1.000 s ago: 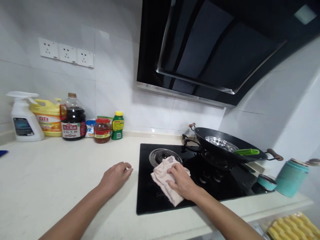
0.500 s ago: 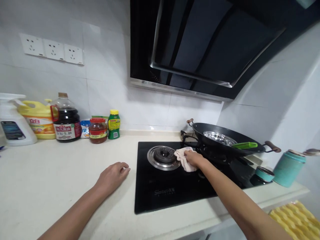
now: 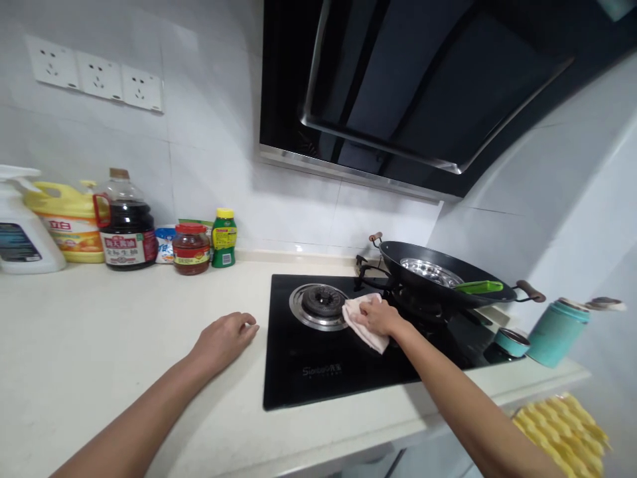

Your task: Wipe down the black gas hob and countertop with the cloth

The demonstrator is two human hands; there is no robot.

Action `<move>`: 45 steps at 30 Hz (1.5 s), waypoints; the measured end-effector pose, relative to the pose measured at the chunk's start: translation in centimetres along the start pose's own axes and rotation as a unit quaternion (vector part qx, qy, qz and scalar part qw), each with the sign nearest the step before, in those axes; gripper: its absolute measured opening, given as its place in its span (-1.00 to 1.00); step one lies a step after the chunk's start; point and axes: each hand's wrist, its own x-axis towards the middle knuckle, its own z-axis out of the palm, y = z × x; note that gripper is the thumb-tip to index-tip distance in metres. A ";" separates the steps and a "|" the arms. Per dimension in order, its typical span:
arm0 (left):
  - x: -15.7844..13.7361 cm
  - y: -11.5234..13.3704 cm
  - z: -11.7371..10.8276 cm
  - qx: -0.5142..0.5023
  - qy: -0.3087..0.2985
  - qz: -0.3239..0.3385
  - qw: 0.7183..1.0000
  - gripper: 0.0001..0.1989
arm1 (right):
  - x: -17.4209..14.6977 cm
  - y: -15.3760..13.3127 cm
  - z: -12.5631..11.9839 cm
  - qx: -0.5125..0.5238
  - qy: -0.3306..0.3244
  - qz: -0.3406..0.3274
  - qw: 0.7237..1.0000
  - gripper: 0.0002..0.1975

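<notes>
A folded pale pink cloth (image 3: 367,329) lies on the black glass gas hob (image 3: 293,378). My right hand (image 3: 379,317) presses down on it and grips it, fingers bent over its upper part. The cloth's left corner is at the rim of the left burner (image 3: 322,302), a dark cap in a shiny metal ring. On the pale worktop (image 3: 199,411), left of the hob, rests my left hand (image 3: 226,342). Its fingers are loosely curled, the thumb stands slightly apart, and nothing shows in it.
A black wok (image 3: 442,282) holding a metal dish (image 3: 430,271) and a green-handled utensil (image 3: 480,287) sits on the right burner. Beyond stand a turquoise flask (image 3: 557,332) and cup (image 3: 512,342). Bottles and jars, including soy sauce (image 3: 127,226), line the wall. The range hood (image 3: 388,86) overhangs.
My right hand and the cloth have slid slightly toward the hob's front, and the cloth looks flatter. The view has shifted a little; my left hand keeps its place on the worktop.
</notes>
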 end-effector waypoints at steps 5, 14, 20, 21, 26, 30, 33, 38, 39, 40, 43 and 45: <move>-0.3 0.1 -0.4 -0.002 -0.002 -0.008 1.000 -0.59 | -3.6 -4.7 0.9 0.042 0.041 -0.095 0.994 -0.43; -0.1 -0.1 -0.1 -0.015 -0.008 0.009 1.000 -0.61 | -9.2 -9.8 1.2 0.103 0.077 -0.207 0.970 -0.22; 0.1 -0.5 0.1 -0.008 -0.009 0.017 1.000 -0.61 | -12.2 -13.8 1.5 0.152 0.101 -0.304 0.935 -0.49; 0.1 -0.6 0.0 -0.010 -0.008 0.018 1.000 -0.61 | -12.5 -14.4 1.7 0.154 0.108 -0.319 0.929 -0.52; 0.3 -0.6 0.0 -0.019 -0.009 0.028 0.999 -0.62 | -14.1 -15.4 2.3 0.129 0.118 -0.353 0.919 -0.55; 0.2 -0.7 0.1 -0.021 -0.009 0.037 0.999 -0.60 | -15.4 -14.8 2.2 0.200 0.098 -0.360 0.906 -0.53; 0.1 -0.7 0.0 -0.021 -0.009 0.044 0.999 -0.61 | -15.7 -13.7 1.6 0.354 0.070 -0.320 0.876 -0.50; -0.2 -0.5 -0.2 -0.034 -0.010 0.051 0.998 -0.61 | -12.8 -10.2 0.9 0.544 0.067 -0.153 0.823 -0.67; -0.2 -0.5 -0.2 -0.035 -0.009 0.051 0.998 -0.61 | -11.8 -9.2 1.0 0.544 0.063 -0.128 0.827 -0.67; -0.2 -0.5 -0.2 -0.036 -0.009 0.051 0.998 -0.61 | -10.9 -8.3 1.1 0.529 0.056 -0.106 0.840 -0.65; -0.2 -0.6 -0.1 -0.037 -0.007 0.051 0.998 -0.63 | -8.4 -5.5 1.1 0.437 0.044 -0.064 0.896 -0.62; -0.1 -0.8 0.0 -0.037 -0.006 0.051 0.998 -0.64 | -7.3 -3.9 0.5 0.382 0.059 -0.061 0.920 -0.59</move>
